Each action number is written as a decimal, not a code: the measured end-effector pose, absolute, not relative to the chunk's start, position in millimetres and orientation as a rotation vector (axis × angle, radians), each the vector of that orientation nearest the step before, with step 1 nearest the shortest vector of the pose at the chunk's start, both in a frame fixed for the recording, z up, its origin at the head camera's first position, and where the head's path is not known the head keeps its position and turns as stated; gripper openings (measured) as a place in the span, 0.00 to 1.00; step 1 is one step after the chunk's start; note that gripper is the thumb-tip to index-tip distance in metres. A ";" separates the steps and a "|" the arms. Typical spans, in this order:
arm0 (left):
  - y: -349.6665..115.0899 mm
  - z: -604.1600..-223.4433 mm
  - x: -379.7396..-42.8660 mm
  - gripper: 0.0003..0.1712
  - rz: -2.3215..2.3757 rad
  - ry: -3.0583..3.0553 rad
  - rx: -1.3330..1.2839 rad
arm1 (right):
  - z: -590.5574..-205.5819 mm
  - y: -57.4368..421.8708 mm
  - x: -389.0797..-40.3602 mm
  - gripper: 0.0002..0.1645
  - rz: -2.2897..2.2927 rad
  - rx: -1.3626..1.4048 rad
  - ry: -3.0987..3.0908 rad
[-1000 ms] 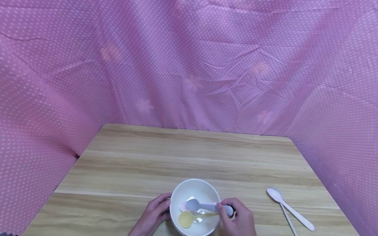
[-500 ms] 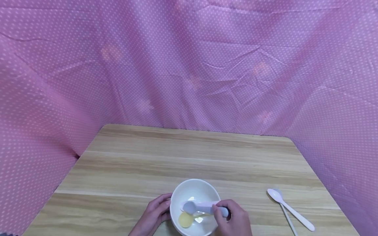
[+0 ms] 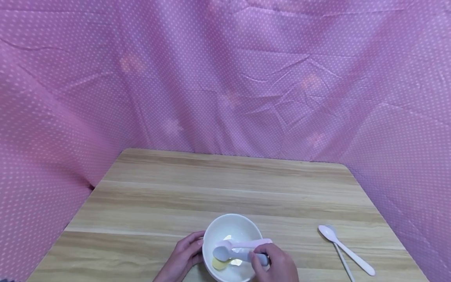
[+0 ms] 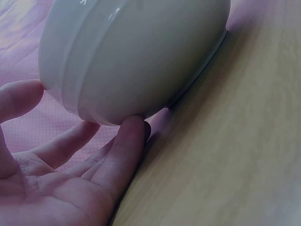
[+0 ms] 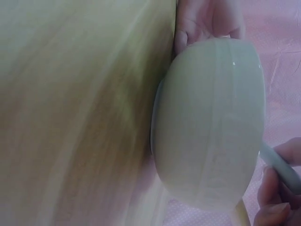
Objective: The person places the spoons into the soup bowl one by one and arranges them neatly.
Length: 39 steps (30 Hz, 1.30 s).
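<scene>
Pinching the blue spoon (image 3: 237, 255) by its handle, the right hand (image 3: 276, 263) is at the bowl (image 3: 232, 225), on the side toward the worktop's (image 3: 211, 188) right edge, its back up and its wrist cut off. The right wrist view catches only its curled fingers, cropped by the frame. The left hand (image 3: 181, 254), on the side toward the worktop's left edge, has its palm facing the bowl and its fingers spread and fairly straight, tips touching the outer wall. The bowl stands upright toward the near edge, which is out of view. Inside, the blue spoon's head covers part of the yellow spoon (image 3: 220, 264), whose handle is hidden in the head view, and part of the pink spoon's (image 3: 251, 244) head; whether they touch is unclear. The pink handle leans across the rim. Toward the right edge, a pale spoon (image 3: 352, 255) crosses a grey spoon (image 3: 344, 263), nearly hiding its head; the grey handle runs out of frame.
</scene>
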<state>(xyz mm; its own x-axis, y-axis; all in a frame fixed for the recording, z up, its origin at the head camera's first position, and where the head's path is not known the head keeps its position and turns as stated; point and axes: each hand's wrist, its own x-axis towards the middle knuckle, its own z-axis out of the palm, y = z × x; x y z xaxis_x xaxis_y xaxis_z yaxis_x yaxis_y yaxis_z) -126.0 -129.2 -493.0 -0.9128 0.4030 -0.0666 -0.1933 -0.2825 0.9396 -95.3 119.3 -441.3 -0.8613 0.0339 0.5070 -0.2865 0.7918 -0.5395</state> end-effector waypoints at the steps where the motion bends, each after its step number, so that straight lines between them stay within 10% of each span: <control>1: -129.3 -493.1 -126.1 0.31 2.239 1.601 0.261 | -442.1 119.9 -94.9 0.14 0.837 0.191 -2.491; 39: -129.9 -494.2 -126.9 0.31 2.225 1.596 0.239 | -458.3 124.0 -94.1 0.17 0.682 0.310 -2.453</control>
